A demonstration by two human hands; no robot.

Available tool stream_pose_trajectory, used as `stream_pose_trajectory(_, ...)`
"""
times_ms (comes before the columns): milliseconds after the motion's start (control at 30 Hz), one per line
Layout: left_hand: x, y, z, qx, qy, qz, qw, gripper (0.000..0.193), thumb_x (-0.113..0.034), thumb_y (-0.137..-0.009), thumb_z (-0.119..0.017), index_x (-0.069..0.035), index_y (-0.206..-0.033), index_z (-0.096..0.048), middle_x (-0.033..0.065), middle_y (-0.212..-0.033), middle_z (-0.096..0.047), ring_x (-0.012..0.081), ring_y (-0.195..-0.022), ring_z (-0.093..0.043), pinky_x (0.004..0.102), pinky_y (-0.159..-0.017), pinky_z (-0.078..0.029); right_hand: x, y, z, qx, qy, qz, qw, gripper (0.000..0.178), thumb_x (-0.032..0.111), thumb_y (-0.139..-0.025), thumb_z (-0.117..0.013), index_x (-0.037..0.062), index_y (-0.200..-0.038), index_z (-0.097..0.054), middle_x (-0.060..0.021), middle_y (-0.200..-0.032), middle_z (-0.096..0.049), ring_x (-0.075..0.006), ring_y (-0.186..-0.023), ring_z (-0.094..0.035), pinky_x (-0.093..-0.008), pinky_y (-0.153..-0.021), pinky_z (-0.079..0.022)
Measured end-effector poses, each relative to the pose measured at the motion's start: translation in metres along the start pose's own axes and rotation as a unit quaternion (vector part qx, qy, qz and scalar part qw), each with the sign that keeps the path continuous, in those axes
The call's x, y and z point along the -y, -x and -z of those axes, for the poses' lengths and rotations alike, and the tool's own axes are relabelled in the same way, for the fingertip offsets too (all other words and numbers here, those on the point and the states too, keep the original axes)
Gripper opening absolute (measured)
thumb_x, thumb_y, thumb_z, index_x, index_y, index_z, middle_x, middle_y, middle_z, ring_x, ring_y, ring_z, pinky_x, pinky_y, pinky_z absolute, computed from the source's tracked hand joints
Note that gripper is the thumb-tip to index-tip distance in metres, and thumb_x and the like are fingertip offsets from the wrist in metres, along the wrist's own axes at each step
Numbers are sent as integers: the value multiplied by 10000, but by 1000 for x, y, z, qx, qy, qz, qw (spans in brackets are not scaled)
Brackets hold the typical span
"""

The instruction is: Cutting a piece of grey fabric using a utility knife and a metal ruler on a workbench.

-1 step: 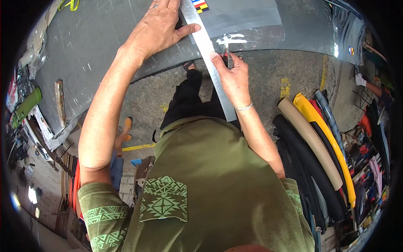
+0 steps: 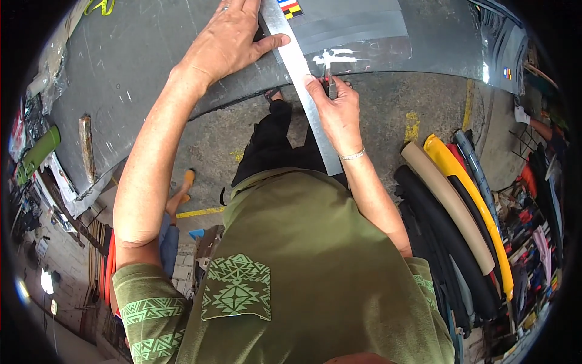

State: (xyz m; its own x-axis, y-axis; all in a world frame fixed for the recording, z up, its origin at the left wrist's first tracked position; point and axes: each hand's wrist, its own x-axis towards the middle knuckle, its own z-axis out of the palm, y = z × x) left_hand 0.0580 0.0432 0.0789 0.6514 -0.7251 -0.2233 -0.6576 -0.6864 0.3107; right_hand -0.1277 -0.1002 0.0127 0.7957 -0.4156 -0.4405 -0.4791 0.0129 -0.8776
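A long metal ruler (image 2: 298, 60) slants across the dark grey sheet (image 2: 139, 73) on the table, its near end jutting past the table edge toward my body. My left hand (image 2: 223, 45) lies stretched out at the ruler's left side, thumb spread onto the metal; the fingertips are cut off by the top of the picture. On the other side, my right hand (image 2: 337, 112) has its thumb against the ruler's edge. Its curled fingers hold a slim grey utility knife (image 2: 331, 89) with a red part, mostly hidden in the grip.
A clear plastic-like strip (image 2: 357, 57) and a small colourful flag label (image 2: 291, 8) lie right of the ruler. A wooden stick (image 2: 87, 148) and yellow tape measure (image 2: 102, 6) rest on the left. Material rolls (image 2: 448, 206) stand at right. Another person's foot (image 2: 188, 178) shows below the table.
Both my hands, the ruler and the knife stay in place. The other person's foot at the left has shifted slightly.
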Motion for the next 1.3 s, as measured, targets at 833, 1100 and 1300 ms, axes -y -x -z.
stream_pose_trajectory(833, 3, 1, -4, -3, 10, -2, 1000, 922, -351, -902, -740, 187, -1496, -285, 376, -1590, -269, 450, -1532, -244, 448, -1276, -238, 6, 1, 4, 25, -6, -29, 999, 290, 257, -976, -755, -20, -1060, -758, 14, -841, -696, -59, -786, -563, -254, -742, -486)
stream_pose_trajectory(1100, 1, -2, 0, 5, 9, 4, 1000, 916, -325, -872, -771, 178, -1483, -310, 375, -1575, -295, 459, -1514, -275, 454, -1265, -260, 8, 2, 2, 18, -15, -27, 999, 276, 248, -965, -768, -17, -1039, -758, 9, -839, -705, -60, -785, -570, -258, -734, -493)
stream_pose_trajectory(1300, 6, 1, -6, -21, 26, -11, 999, 941, -338, -862, -776, 152, -1508, -298, 359, -1594, -276, 452, -1524, -259, 456, -1264, -259, -1, 0, 2, 3, 24, -7, 1000, 295, 270, -940, -794, -19, -992, -758, -7, -810, -709, -72, -758, -580, -271, -725, -495)
